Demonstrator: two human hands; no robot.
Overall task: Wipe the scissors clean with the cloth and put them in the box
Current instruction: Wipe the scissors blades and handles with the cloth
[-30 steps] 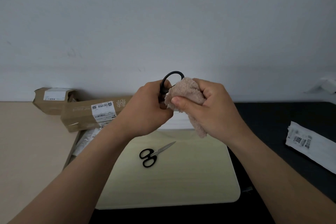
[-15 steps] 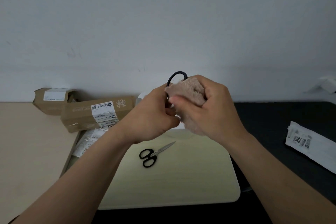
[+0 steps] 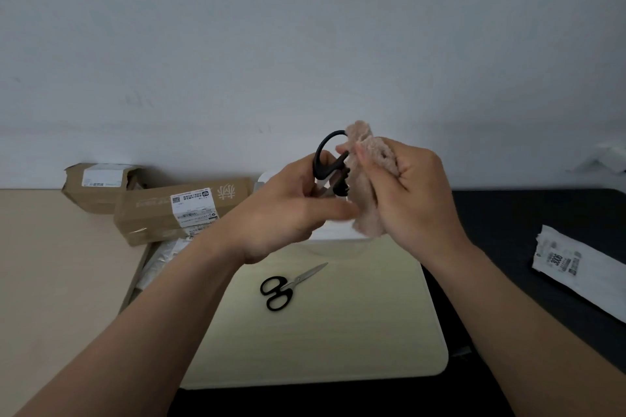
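Observation:
My left hand [image 3: 284, 210] grips a pair of black-handled scissors [image 3: 327, 159] by the blade end, handle loops pointing up. My right hand [image 3: 413, 193] holds a fluffy beige cloth [image 3: 369, 186] bunched against the scissors' handle on their right side. Both hands are raised above the table. A second pair of black-handled scissors [image 3: 288, 284] lies flat on the pale yellow board [image 3: 355, 332] below, blades pointing up and right. A white container [image 3: 333, 230] shows just behind the hands, mostly hidden.
Two brown cardboard parcels [image 3: 176, 210] with labels lie at the back left on a beige table top. A white labelled bag [image 3: 576, 267] rests on the black surface at the right. More white packets [image 3: 159, 261] sit left of the board.
The scissors have been shifted in my left hand, so more of the black handle shows. The cloth has slid up along the handle and my right hand has moved slightly right.

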